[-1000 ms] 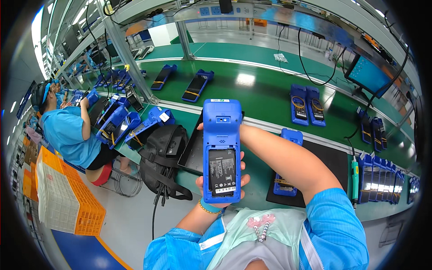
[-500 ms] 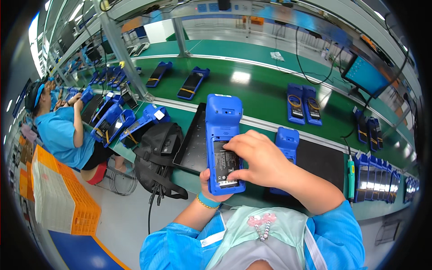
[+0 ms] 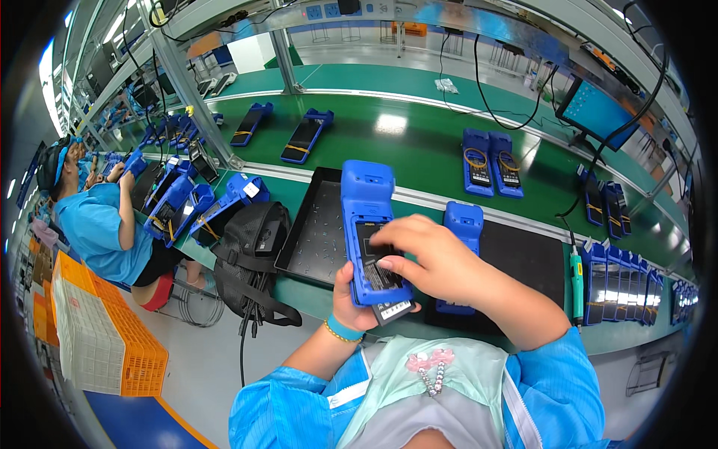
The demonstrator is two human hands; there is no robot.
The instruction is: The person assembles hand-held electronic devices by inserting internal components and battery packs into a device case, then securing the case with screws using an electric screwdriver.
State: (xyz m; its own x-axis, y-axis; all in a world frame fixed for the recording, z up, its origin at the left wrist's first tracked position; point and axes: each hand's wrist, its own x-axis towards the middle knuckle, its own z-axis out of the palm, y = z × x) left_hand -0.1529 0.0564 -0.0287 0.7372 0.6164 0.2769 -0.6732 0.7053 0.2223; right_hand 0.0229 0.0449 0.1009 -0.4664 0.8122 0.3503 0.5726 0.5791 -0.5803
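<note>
My left hand is wrapped round the lower end of a blue handheld terminal, tilted up with its back facing me and its battery bay uncovered. A black battery with a white label strip sticks out past the terminal's lower end, beside my left fingers; whether it lies over or under the housing I cannot tell. My right hand reaches over the bay from the right, index finger and thumb apart and touching its inside. Behind that wrist, a second blue terminal lies on a black mat.
A black tray with small screws stands left of the terminal, beside a black bag. More terminals lie on the green bench. A green electric screwdriver hangs at right, near a row of terminals. A co-worker sits at left.
The battery has shifted from inside the bay to jut past the terminal's lower end. My right thumb has moved up, nearer the index finger. The view has shifted slightly.
</note>
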